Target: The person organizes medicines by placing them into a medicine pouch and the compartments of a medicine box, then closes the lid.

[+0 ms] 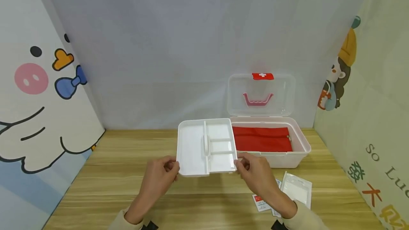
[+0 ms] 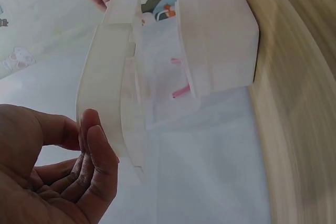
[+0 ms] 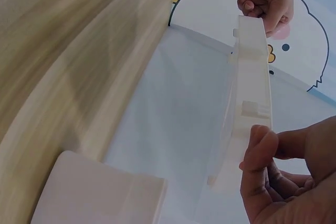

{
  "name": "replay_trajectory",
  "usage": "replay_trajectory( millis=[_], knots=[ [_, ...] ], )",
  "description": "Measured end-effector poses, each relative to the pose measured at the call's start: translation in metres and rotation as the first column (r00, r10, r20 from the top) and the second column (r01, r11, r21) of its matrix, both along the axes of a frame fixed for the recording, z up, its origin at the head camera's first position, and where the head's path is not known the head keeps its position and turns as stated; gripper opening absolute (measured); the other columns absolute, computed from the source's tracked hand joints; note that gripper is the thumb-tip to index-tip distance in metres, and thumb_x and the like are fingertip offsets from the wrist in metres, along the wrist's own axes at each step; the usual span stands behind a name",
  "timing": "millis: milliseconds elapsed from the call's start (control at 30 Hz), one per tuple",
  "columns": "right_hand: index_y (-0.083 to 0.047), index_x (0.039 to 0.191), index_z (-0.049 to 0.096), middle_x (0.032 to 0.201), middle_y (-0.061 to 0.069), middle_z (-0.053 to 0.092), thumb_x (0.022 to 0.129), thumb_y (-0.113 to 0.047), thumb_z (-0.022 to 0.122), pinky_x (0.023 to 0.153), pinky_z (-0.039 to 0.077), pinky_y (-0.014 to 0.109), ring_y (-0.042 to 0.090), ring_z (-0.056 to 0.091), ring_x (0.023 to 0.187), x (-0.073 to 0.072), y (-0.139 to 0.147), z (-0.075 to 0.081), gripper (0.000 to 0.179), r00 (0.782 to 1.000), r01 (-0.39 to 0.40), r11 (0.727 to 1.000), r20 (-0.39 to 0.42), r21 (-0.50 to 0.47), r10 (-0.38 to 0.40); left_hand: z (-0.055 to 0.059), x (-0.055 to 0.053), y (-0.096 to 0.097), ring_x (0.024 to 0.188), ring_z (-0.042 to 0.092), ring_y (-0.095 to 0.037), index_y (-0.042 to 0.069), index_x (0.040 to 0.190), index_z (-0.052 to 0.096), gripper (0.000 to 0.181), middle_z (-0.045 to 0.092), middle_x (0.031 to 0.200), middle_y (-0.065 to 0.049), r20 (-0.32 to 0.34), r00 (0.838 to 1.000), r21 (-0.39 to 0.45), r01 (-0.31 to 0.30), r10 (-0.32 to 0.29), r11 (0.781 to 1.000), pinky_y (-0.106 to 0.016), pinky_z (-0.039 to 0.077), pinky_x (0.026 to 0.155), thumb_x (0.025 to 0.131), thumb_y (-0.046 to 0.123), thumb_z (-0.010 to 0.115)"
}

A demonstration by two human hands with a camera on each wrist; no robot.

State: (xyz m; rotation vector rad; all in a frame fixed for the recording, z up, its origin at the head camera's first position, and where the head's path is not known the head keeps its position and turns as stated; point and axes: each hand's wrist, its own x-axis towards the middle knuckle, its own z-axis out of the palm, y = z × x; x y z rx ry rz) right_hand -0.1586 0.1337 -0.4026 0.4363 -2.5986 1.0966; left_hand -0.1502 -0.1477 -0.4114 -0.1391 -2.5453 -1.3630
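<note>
Both hands hold up a white divided tray point(image 1: 191, 148) above the table, tilted so its compartments face me. My left hand point(image 1: 159, 175) pinches the tray's left edge between thumb and fingers, and my right hand point(image 1: 255, 173) pinches the right edge the same way. In the left wrist view the tray point(image 2: 105, 72) shows its outer side wall, and the right wrist view shows the tray point(image 3: 252, 77) edge-on. Just behind and right of it stands a white first-aid box point(image 1: 281, 159), its clear lid point(image 1: 236, 95) raised. A red pouch point(image 1: 262, 139) lies inside the box.
On the table point(image 1: 121, 173), partly behind my right forearm, lie a clear plastic packet point(image 1: 297, 189) and some small printed packets point(image 1: 261, 203). A grey backdrop point(image 1: 159, 45) rises behind; printed panels point(image 1: 351, 123) stand at both sides.
</note>
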Motion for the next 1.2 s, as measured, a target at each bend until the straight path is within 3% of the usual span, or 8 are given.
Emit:
replay_trajectory(
  millis=[133,333,600,867,1200],
  knots=[
    [-0.004,0.098,0.070,0.062,-0.007,0.064,0.088,-0.005,0.068,0.053,0.046,0.018,-0.003,0.053,0.052,0.009,-0.001,-0.009,0.010,0.998,-0.035,0.999,0.051,-0.026,0.036,-0.003,0.010,-0.002,0.048,0.058,-0.009,0.000,0.092,0.074,0.016,0.066,0.063,-0.003,0.051,0.999,-0.006,0.006,-0.006,1.000,-0.021,0.041,0.043,0.087,0.003,0.059],
    [-0.004,0.099,0.069,0.063,-0.009,0.064,0.086,-0.007,0.071,0.057,0.048,0.017,-0.006,0.053,0.054,0.023,-0.005,-0.022,0.013,0.995,-0.052,0.999,0.083,0.013,0.051,-0.007,0.026,-0.006,0.047,0.060,-0.010,0.000,0.086,0.073,0.012,0.065,0.061,0.001,0.101,0.995,-0.016,0.018,-0.016,1.000,-0.020,0.044,0.045,0.085,-0.001,0.062],
    [-0.006,0.095,0.068,0.066,-0.007,0.067,0.085,-0.009,0.072,0.056,0.048,0.018,-0.005,0.056,0.056,0.032,-0.003,-0.038,0.011,0.986,-0.067,0.997,0.157,0.041,0.060,-0.022,0.036,-0.008,0.046,0.057,-0.001,0.000,0.090,0.071,0.010,0.067,0.060,-0.003,0.126,0.988,-0.068,0.095,-0.086,0.993,-0.018,0.045,0.049,0.086,0.000,0.062],
    [-0.010,0.086,0.066,0.064,-0.007,0.068,0.081,-0.013,0.077,0.058,0.045,0.020,-0.005,0.053,0.057,0.037,0.005,-0.058,0.012,0.982,-0.099,0.989,0.170,0.107,0.079,-0.048,0.041,-0.009,0.047,0.058,-0.002,-0.007,0.094,0.065,0.011,0.068,0.061,-0.005,0.162,0.962,-0.096,0.238,-0.220,0.967,-0.018,0.046,0.049,0.087,-0.001,0.060],
    [-0.013,0.081,0.067,0.065,-0.010,0.067,0.080,-0.016,0.077,0.058,0.041,0.022,-0.005,0.053,0.059,0.039,0.014,-0.079,0.011,0.974,-0.135,0.975,0.206,0.174,0.098,-0.070,0.041,-0.011,0.050,0.058,-0.004,-0.004,0.091,0.063,0.005,0.069,0.064,-0.006,0.226,0.916,-0.067,0.355,-0.332,0.933,-0.020,0.044,0.055,0.089,0.001,0.061]
  ],
)
